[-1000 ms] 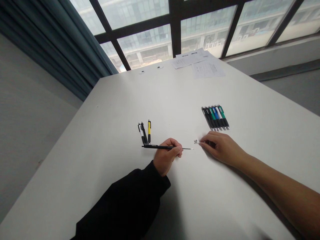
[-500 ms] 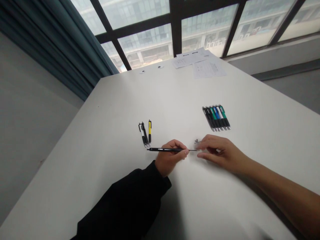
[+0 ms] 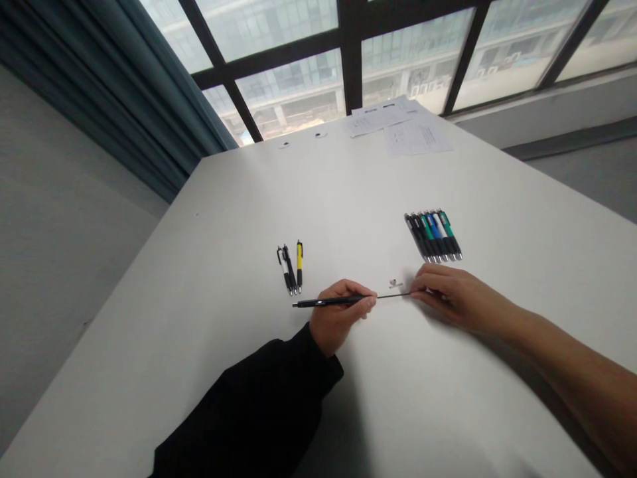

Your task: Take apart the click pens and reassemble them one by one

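Observation:
Between thumb and fingers, my left hand [image 3: 342, 309] grips a black pen barrel [image 3: 316, 303] lying roughly level, its clicker end to the left. A thin dark ink refill [image 3: 393, 295] sticks out of the barrel's right end. My right hand [image 3: 445, 292] pinches the far end of that refill. Just above the refill, small metallic pen parts [image 3: 394, 283] lie on the table; they look like a tip and a spring, too small to be sure.
A white table [image 3: 239, 199] carries a row of several pens [image 3: 432, 236] at the right. Three pens, among them a yellow one [image 3: 299, 265], lie left of my hands. Paper sheets [image 3: 398, 126] rest at the far edge by the window [image 3: 293, 86].
My right hand has moved right, away from the small metal parts, and its fingers have closed on the refill. More of the refill now shows outside the barrel.

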`<control>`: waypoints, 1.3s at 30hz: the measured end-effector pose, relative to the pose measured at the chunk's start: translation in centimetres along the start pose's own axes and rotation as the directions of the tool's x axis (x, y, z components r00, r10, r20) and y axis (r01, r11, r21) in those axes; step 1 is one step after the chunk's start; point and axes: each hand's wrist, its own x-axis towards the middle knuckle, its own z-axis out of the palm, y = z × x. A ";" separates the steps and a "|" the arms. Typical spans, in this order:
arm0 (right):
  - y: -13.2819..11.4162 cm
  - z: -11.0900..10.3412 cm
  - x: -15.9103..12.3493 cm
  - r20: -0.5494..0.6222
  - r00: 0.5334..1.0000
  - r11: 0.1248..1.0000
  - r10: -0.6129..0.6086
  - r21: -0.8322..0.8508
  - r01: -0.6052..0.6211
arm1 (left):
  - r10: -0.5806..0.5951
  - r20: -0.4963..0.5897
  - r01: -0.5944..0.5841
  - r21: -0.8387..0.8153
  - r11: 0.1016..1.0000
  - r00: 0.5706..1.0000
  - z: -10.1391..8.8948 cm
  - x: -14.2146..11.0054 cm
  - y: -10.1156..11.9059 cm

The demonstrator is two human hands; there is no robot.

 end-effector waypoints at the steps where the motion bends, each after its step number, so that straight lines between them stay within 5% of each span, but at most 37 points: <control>1: 0.3 -0.1 -0.1 -0.005 1.000 0.999 0.011 -0.035 -0.011 | 0.005 -0.021 -0.005 0.000 1.000 1.000 -0.1 0.0 -0.1; 14: 1.7 0.5 -0.2 -0.076 0.991 0.971 0.107 -0.207 -0.120 | -0.021 -0.045 0.020 -0.016 1.000 0.999 0.1 0.0 0.2; 20: -0.5 0.1 0.0 -0.156 0.978 0.990 0.137 0.043 -0.132 | -0.022 -0.018 0.021 -0.044 0.999 1.000 0.6 -0.2 0.5; 22: -1.9 0.4 0.1 -0.099 0.972 0.939 0.211 0.298 -0.174 | 0.002 0.023 -0.001 -0.043 0.999 1.000 0.8 -0.3 0.5; 25: -3.3 1.5 0.3 0.160 0.945 0.705 0.286 0.633 -0.321 | 0.088 0.084 -0.092 0.046 0.995 0.993 0.9 -0.5 0.3; 29: -3.6 2.8 0.6 0.291 0.904 0.489 0.315 0.766 -0.417 | 0.224 0.122 -0.241 0.145 0.960 0.967 0.6 -0.5 0.1; 34: -3.7 3.2 0.8 0.327 0.898 0.421 0.293 0.799 -0.429 | 0.255 0.179 -0.298 0.278 0.913 0.950 0.6 -0.5 0.4; 39: -3.2 2.3 0.6 0.294 0.897 0.482 0.331 0.764 -0.428 | 0.157 0.151 -0.192 0.254 0.948 0.976 0.4 -0.8 0.8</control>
